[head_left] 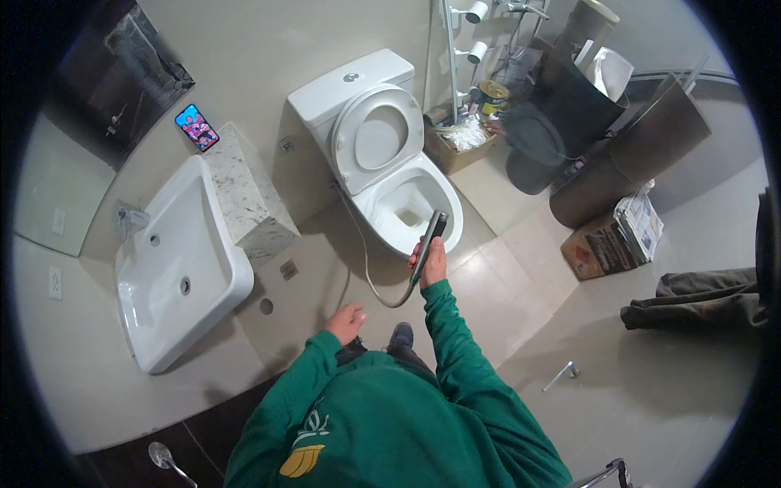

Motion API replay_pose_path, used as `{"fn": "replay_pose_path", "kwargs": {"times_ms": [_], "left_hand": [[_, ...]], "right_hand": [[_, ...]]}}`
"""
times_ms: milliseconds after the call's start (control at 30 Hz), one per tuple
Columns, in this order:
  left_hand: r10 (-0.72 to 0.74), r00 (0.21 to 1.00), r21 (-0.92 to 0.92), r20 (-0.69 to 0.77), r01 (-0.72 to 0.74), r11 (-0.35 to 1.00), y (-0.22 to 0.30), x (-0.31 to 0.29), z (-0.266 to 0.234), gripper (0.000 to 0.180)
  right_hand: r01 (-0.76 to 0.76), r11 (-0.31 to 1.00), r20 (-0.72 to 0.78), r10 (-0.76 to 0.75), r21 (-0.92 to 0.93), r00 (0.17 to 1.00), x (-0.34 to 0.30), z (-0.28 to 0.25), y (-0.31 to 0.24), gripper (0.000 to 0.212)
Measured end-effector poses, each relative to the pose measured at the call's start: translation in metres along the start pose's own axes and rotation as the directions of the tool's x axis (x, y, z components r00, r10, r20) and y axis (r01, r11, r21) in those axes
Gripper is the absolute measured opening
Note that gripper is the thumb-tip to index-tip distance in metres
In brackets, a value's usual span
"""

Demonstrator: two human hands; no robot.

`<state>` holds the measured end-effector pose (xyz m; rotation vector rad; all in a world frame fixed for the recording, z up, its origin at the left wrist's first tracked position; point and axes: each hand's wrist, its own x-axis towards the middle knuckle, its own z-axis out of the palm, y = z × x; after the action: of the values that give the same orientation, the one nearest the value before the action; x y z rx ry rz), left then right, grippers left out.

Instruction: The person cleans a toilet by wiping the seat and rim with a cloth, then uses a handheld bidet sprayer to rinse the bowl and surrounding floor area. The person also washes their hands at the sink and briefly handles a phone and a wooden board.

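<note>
My right hand [434, 263] is wrapped round the handle of a dark grey handheld bidet sprayer [439, 220]. Its head is over the front of the white toilet bowl [454, 207], whose lid and seat are raised. From the sprayer's lower end a pale hose [370, 281] loops down and back up beside the toilet. My left hand [346, 323] hangs in front of my body, left of the hose, with loosely bent fingers and nothing visible in them.
To the left are a white washbasin [236, 272] and a marble ledge [244, 187] with a lit phone [197, 128]. At the right stand a cardboard box [443, 154], a black bin [537, 150], brown tubes [586, 195] and a newspaper stack [639, 228]. Dark clothing [700, 297] hangs far right.
</note>
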<state>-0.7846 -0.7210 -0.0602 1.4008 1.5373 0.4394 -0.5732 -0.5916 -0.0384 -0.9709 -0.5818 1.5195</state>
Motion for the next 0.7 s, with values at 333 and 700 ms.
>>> {"fn": "replay_pose_path", "kwargs": {"times_ms": [333, 700], "left_hand": [[-0.169, 0.977, -0.031, -0.128, 0.167, 0.986, -0.108, -0.062, -0.034, 0.030], [-0.202, 0.968, -0.089, -0.147, 0.191, 0.978, -0.232, -0.092, -0.057, 0.030]], "right_hand": [[0.190, 0.980, 0.152, -0.180, -0.053, 0.972, -0.005, 0.063, -0.045, 0.046], [0.389, 0.920, 0.089, -0.384, -0.050, 0.919, 0.000, 0.123, -0.073, 0.051]]}}
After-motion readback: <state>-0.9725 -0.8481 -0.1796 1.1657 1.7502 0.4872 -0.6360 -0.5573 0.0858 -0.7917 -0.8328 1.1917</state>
